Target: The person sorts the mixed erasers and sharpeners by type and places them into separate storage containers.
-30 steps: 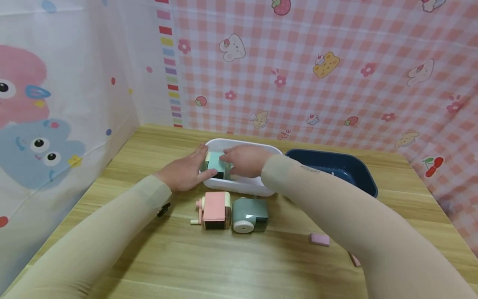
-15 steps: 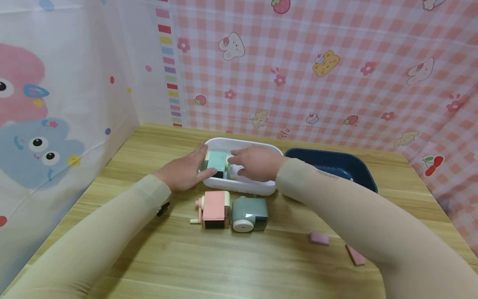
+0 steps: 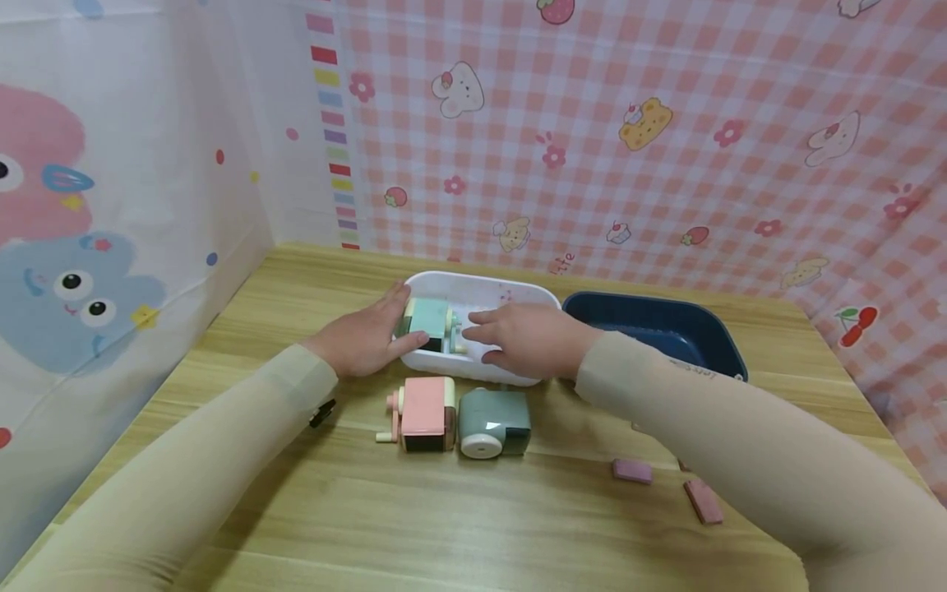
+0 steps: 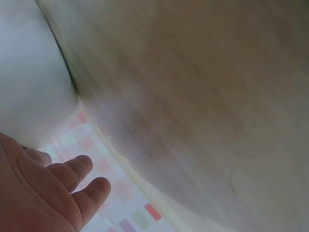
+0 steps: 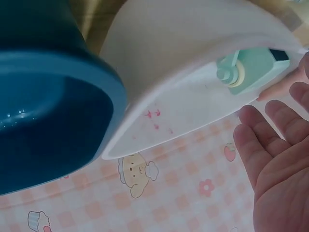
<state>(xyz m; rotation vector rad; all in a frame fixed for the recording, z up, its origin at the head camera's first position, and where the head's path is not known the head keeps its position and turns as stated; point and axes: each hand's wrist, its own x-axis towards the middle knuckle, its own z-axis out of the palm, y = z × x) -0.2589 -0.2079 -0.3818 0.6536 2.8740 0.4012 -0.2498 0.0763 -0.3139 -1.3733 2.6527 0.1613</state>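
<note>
A mint-green pencil sharpener with a crank lies in the left end of a white basin. My left hand rests against that end, fingers straight along the outside and thumb reaching over the rim beside the sharpener. Over the basin's right half is my right hand, fingers extended and apart from the sharpener, holding nothing. The right wrist view shows the sharpener's crank turned toward the basin's middle. In front of the basin stand a pink pencil sharpener and a grey-green one, side by side.
A navy basin stands right of the white one, partly behind my right sleeve. A purple block and a pink block lie on the wooden table at the right. Patterned cloth hangs behind.
My right hand has come off the mint-green pencil sharpener and moved right across the basin. The sharpener stays put, and my left hand has kept its place. More of the pink block now shows.
</note>
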